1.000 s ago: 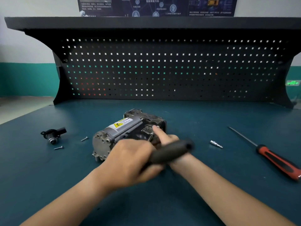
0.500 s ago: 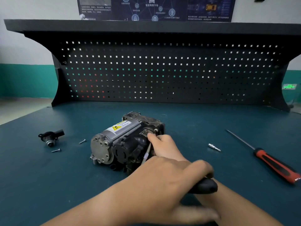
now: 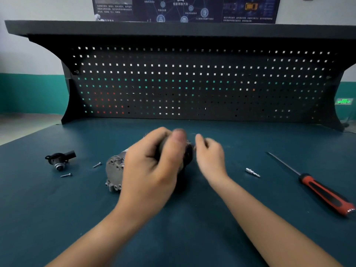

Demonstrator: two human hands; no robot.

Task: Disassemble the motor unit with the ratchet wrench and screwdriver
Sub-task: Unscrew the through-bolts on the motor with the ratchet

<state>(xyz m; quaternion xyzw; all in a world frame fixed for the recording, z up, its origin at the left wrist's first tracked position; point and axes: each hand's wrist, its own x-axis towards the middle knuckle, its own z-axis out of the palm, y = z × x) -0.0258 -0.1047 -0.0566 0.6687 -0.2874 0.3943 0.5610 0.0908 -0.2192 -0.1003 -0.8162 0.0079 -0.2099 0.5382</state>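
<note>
Motor unit [image 3: 113, 170]: largely covered from above.
Left hand [image 3: 152, 170]: held over the Motor unit, curled round the blurred wrench [image 3: 163, 148].
Right hand [image 3: 211, 157]: just right of it; grip cannot be told.
Screwdriver [image 3: 325, 193]: laid well right.

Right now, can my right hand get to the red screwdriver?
Probably yes. The right hand is at the motor unit, and only a small silver bit lies between it and the screwdriver, which lies free on the bench to its right.
</note>
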